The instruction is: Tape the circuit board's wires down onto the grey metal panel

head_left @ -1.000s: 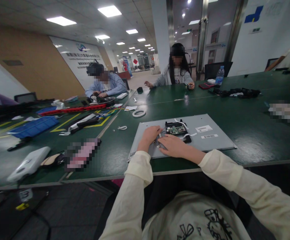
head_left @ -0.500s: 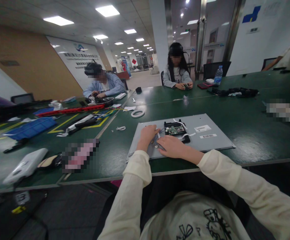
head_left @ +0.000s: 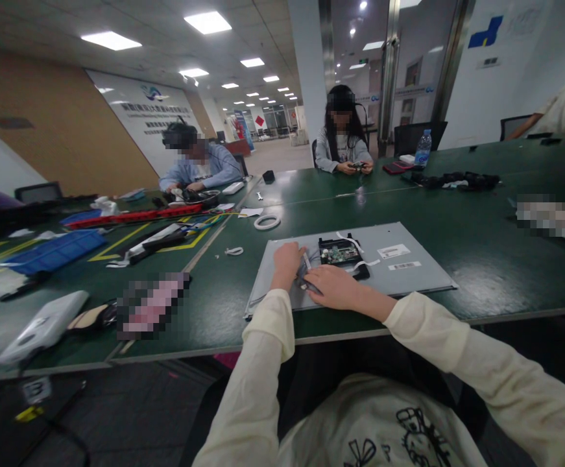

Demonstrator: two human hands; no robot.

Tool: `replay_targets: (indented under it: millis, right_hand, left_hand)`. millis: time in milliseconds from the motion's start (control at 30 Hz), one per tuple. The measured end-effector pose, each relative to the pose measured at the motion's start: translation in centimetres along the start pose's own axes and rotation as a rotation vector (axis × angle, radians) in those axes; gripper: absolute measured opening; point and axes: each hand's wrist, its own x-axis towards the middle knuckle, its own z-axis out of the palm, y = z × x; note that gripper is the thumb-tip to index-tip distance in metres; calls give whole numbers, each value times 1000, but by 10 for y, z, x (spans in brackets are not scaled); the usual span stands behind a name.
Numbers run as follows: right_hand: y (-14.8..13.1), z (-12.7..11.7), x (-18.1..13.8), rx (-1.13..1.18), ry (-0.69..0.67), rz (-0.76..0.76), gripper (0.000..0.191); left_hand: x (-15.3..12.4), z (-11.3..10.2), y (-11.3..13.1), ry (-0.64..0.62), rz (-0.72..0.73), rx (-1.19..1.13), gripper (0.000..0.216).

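Observation:
A grey metal panel (head_left: pixel 408 275) lies flat on the green table (head_left: pixel 496 259) in front of me. A small green circuit board (head_left: pixel 336 251) with white ribbon cables sits near its middle. My left hand (head_left: pixel 287 263) rests on the panel left of the board, fingers curled around a thin white strip. My right hand (head_left: pixel 333 288) lies just in front of the board, fingers pressed down on a cable; what it grips is hidden.
A white tape ring (head_left: pixel 266 222) lies beyond the panel. To the left are a blue tray (head_left: pixel 53 251), a red strip (head_left: pixel 136 215) and a white device (head_left: pixel 43 327). Two people sit across the table. A water bottle (head_left: pixel 423 149) and black cloth (head_left: pixel 457 179) lie far right.
Both hands shifted slightly left on the panel, and my left fingers curled tighter on the strip. The person opposite drew both hands together.

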Motion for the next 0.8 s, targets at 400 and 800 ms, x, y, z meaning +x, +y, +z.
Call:
replay_targets:
  millis: [400,800]
  right_hand:
    - [2,5,1,5,17,-30,24]
    - [0,1,1,-31,7,-33,21]
  left_hand:
    - [-9,3,-2,67,-8,-14,41]
    - [-12,3,-7,97,-7,-25,37]
